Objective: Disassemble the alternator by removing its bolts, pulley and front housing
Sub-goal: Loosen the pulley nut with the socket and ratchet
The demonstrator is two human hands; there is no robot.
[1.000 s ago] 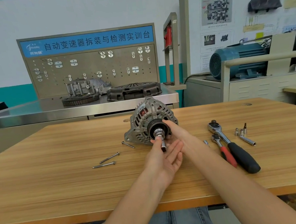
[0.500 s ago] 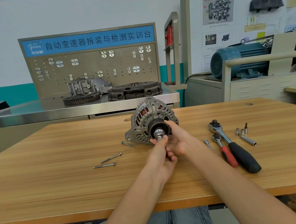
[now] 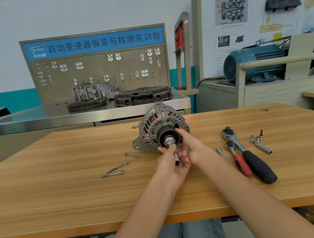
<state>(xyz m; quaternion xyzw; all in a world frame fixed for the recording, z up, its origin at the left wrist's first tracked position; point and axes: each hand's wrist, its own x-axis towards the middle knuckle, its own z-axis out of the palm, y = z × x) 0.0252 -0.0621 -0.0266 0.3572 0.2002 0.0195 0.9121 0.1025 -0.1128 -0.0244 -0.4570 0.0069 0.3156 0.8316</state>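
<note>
Alternator (image 3: 159, 126) sits mid-table (image 3: 63, 195), pulley (image 3: 168, 137) facing the person. Left hand (image 3: 173, 164) pinches the shaft nut (image 3: 169, 143) with thumb and forefinger, a small socket (image 3: 177, 160) lying in its palm. Right hand (image 3: 190, 146) fingers curl round the pulley rim. Three bolts (image 3: 117, 166) lie left of it.

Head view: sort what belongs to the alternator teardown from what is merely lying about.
Job:
grey ribbed alternator
black pulley with silver nut
three long steel bolts
left hand holding a small socket
right hand on the pulley
black-handled ratchet

Lying about:
red-handled ratchet
loose sockets
toothed flywheel ring
dark clutch cover
blue electric motor
</note>
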